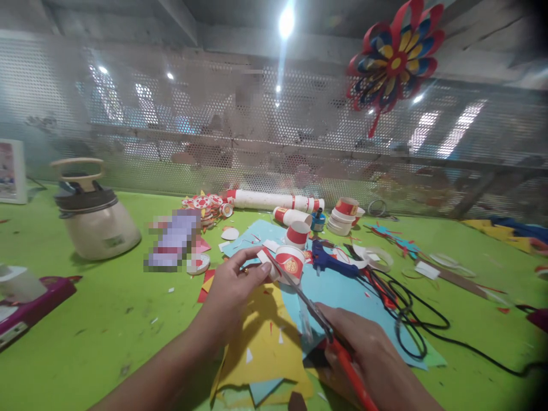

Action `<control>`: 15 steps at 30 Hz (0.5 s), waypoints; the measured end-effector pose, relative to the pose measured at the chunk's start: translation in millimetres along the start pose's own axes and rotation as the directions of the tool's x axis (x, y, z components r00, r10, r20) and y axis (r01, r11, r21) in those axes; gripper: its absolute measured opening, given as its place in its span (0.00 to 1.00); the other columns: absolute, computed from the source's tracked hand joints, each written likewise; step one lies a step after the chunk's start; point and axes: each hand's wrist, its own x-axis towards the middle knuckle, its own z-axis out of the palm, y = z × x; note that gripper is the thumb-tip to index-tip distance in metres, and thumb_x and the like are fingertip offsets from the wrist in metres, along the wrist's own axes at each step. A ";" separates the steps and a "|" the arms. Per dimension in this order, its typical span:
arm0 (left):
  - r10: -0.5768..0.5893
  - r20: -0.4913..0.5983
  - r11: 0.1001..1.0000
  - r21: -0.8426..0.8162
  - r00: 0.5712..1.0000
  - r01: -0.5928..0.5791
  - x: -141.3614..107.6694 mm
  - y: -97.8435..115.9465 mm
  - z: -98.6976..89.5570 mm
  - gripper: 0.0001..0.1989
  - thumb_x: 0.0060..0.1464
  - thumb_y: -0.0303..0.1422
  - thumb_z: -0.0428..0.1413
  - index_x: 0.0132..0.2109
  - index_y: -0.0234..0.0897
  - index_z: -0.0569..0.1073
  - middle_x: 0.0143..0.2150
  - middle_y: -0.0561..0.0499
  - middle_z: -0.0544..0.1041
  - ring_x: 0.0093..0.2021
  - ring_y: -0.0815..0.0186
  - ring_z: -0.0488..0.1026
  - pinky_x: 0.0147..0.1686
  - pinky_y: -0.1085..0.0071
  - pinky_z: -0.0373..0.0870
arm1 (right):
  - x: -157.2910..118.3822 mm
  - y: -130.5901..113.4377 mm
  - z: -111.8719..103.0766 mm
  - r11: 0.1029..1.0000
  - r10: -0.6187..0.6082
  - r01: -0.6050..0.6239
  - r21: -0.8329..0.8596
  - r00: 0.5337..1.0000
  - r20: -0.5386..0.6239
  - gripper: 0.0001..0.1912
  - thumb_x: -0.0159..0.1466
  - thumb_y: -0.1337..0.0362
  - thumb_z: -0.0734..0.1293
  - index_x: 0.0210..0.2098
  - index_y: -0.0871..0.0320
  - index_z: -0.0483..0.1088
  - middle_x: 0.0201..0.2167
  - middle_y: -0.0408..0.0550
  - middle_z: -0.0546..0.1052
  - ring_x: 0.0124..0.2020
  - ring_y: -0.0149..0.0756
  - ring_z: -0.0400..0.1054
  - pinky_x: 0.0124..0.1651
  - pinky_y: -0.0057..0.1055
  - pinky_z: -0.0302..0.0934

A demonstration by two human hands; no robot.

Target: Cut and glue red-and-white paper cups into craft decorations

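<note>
Between its thumb and fingers my left hand (237, 285) pinches a small white paper piece (266, 262) with some red on it. My right hand (363, 348) is wrapped round red-handled scissors (349, 371), whose blades point up and left and reach the paper piece. Just behind the blade tips stands a red and white paper cup (291, 264), with another paper cup (297, 234) behind it. Yellow paper (261, 342) with small white scraps lies below my hands.
A blue glue gun (331, 261) and black cable (428, 322) lie at the right on light blue paper (342, 297). Farther back are a white tube (274, 201) and stacked cups (342, 216). A large jug (96, 217) stands at the left on the green table (141, 342).
</note>
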 end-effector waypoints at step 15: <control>0.002 0.065 0.995 -0.104 0.998 0.005 2.9 -1.2 -3.2 0.16 0.50 0.35 0.62 0.46 0.37 0.71 0.36 0.49 0.77 0.38 0.63 0.75 0.47 0.63 0.68 | 1.5 -1.3 -2.3 1.000 0.018 -0.019 -0.013 1.000 -0.014 0.19 0.63 0.63 0.59 0.51 0.58 0.70 0.34 0.52 0.77 0.35 0.45 0.70 0.38 0.39 0.64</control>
